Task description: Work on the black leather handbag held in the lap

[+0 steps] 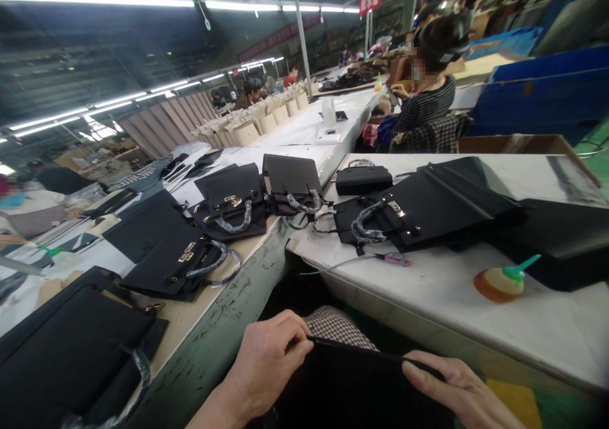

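Note:
Low in front of me, over my lap, is a black panel or bag piece (361, 384) with a straight upper edge; its lower part runs out of the picture. My left hand (269, 359) pinches the left end of that edge between thumb and fingers. At the right end my right hand (447, 381) grips the same edge, thumb on the near face and fingers behind. On the bench beyond lies a black handbag (419, 207) with wrapped handles and a gold clasp. Left of me are more black handbags (176, 257), their handles also wrapped in clear film.
A glue bottle (499, 284) with a green nozzle stands on the right bench (428, 289). A pink-ended tool (397, 259) with a cord lies near its edge. A small black case (364, 179) sits behind. Co-workers sit at the far right (423, 105) and far left (38, 207).

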The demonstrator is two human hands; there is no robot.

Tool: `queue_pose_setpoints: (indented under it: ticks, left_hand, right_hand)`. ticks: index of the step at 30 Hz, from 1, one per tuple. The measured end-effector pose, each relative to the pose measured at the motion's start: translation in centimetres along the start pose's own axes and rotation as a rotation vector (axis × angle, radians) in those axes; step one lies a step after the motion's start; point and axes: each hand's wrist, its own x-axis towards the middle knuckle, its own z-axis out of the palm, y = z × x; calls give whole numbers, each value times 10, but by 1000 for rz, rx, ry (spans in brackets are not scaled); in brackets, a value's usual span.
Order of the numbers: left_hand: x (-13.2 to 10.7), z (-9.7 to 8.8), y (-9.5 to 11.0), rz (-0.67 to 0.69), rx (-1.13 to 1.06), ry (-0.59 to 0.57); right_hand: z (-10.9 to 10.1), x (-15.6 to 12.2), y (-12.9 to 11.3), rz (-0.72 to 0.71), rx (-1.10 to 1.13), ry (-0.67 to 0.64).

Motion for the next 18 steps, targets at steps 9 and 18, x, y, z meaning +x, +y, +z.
queue_pose_setpoints:
  ticks: [9,18]
  left_hand:
    - [13,7,4,-115,24,-24]
    - [16,10,10,-221,45,-56]
  right_hand:
    - [-4,3,-1,-14,-47,61]
    - [-21,0,-5,-183,-264,-168]
